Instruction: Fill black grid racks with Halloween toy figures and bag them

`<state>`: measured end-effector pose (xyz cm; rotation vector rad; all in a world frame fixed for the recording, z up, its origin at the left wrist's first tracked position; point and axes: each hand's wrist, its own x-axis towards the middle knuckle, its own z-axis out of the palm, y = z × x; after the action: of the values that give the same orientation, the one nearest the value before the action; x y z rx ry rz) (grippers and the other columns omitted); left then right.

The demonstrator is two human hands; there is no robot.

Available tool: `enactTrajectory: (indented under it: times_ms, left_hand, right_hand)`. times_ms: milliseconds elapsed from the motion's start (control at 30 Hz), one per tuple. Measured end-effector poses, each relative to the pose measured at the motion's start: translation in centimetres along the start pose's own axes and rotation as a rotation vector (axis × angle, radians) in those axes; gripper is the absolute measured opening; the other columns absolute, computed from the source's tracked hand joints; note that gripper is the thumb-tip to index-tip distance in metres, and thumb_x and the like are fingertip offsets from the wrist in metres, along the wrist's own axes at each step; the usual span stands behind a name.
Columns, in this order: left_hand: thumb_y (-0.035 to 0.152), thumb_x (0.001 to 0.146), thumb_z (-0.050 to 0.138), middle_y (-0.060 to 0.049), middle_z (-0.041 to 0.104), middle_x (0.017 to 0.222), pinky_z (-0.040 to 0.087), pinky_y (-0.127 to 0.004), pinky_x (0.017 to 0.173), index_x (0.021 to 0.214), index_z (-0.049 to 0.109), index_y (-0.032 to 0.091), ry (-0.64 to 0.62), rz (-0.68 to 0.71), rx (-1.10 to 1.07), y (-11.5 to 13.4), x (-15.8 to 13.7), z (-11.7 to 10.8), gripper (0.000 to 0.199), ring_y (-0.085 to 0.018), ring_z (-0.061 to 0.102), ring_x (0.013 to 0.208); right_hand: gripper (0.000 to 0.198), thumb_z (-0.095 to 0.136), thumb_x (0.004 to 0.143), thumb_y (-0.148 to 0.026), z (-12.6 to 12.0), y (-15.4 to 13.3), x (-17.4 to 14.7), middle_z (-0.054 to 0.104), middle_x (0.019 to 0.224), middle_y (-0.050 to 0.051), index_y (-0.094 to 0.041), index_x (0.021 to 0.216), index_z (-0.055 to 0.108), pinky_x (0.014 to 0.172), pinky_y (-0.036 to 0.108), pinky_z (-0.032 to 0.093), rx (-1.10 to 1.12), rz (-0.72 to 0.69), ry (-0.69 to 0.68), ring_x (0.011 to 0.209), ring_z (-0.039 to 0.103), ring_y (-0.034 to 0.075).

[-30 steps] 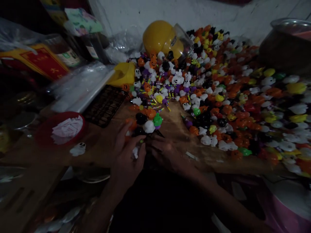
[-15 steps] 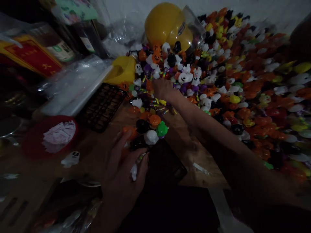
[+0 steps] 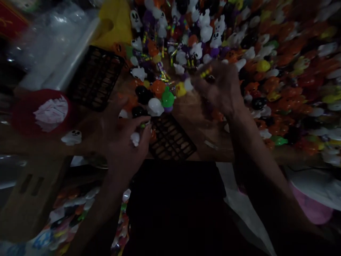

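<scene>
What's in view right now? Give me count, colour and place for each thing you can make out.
Toys: many, mixed colours, table's back and right
Table: one, brown, middle
Racks: two, black, back left and front centre
Bowl: one, red, left
Slips: several, white, in bowl
Ghost: one, white, front left
Plastic: count unclear, clear, back left
Strip: one, pale, right of front rack
Left grip: one, left of front rack, holding a white toy
Right grip: one, centre right, contents blurred

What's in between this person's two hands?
In the head view, between the left hand and the right hand are a white toy, a green toy and a yellow toy, with a black grid tray on the near side.
</scene>
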<state>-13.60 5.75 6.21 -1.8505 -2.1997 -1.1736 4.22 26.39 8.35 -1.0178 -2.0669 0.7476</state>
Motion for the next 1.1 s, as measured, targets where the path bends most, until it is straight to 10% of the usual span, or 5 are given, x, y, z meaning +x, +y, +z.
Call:
enactTrajectory:
  times_ms: [167, 467, 833, 1000, 1100]
  left_hand:
    - [0.037, 0.095, 0.063, -0.006, 0.055, 0.152, 0.058, -0.052, 0.106, 0.107, 0.076, 0.025, 0.012, 0.016, 0.046, -0.3, 0.4, -0.8, 0.021, -0.034, 0.053, 0.141]
    - [0.031, 0.098, 0.06, -0.002, 0.058, 0.15, 0.054, -0.048, 0.113, 0.112, 0.073, 0.025, -0.046, 0.049, -0.03, 0.2, 0.5, -1.9, 0.02, -0.028, 0.053, 0.141]
    - [0.032, 0.1, 0.057, -0.003, 0.073, 0.116, 0.047, -0.04, 0.117, 0.106, 0.072, 0.027, -0.086, -0.007, 0.054, 1.6, 0.0, -1.3, 0.016, -0.024, 0.055, 0.138]
    - [0.028, 0.099, 0.06, 0.001, 0.077, 0.101, 0.06, -0.032, 0.09, 0.109, 0.071, 0.026, -0.099, -0.064, -0.053, 1.6, -0.2, -1.2, 0.015, -0.018, 0.074, 0.089]
    - [0.029, 0.099, 0.058, 0.001, 0.077, 0.104, 0.059, -0.033, 0.094, 0.107, 0.07, 0.029, -0.087, -0.083, -0.059, 1.3, -0.1, -1.0, 0.014, -0.021, 0.071, 0.113]
  right_hand:
    - [0.022, 0.068, 0.085, -0.041, 0.9, 3.0, -9.8, 0.071, 0.083, 0.004, -0.02, 0.088, 0.069, 0.075, 0.036, 0.055, 0.179, 0.213, -0.038, 0.078, 0.067, 0.021]
    - [0.016, 0.053, 0.093, -0.014, 0.6, 2.9, -10.6, 0.068, 0.103, 0.014, -0.02, 0.091, 0.069, 0.099, 0.051, 0.043, -0.56, -0.017, -0.262, 0.112, 0.057, 0.034]
    - [0.022, 0.061, 0.098, -0.036, 7.2, -2.2, -12.4, 0.076, 0.104, 0.005, -0.018, 0.105, 0.071, 0.084, 0.031, 0.056, 0.399, 0.149, -0.214, 0.094, 0.07, 0.019]
    - [0.026, 0.06, 0.1, -0.042, 9.3, -2.1, -11.9, 0.075, 0.097, 0.003, -0.019, 0.1, 0.072, 0.082, 0.03, 0.056, 0.42, 0.178, -0.232, 0.09, 0.07, 0.018]
    - [0.018, 0.061, 0.099, -0.034, 9.3, -2.1, -12.0, 0.074, 0.092, 0.004, -0.02, 0.093, 0.072, 0.082, 0.032, 0.056, 0.272, 0.099, -0.214, 0.086, 0.069, 0.019]
